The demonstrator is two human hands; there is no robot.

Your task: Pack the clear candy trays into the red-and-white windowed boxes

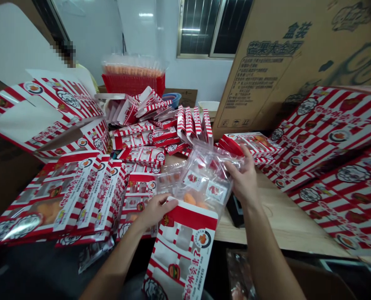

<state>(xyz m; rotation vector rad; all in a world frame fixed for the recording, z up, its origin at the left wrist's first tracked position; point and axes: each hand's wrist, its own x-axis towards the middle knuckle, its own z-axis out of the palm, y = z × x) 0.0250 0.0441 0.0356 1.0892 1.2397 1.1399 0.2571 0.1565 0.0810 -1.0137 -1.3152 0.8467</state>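
Note:
My left hand grips the open top edge of a red-and-white striped box with clear windows, held low in front of me. My right hand pinches the upper end of a clear plastic tray pack holding orange toy food and small printed cards. The pack's lower end sits inside the mouth of the box.
Filled striped boxes lie stacked at the left, flat and folded ones are heaped in the middle, and more piles lean at the right. A big brown carton stands behind. The wooden table carries a dark object by my right wrist. A person's head shows far left.

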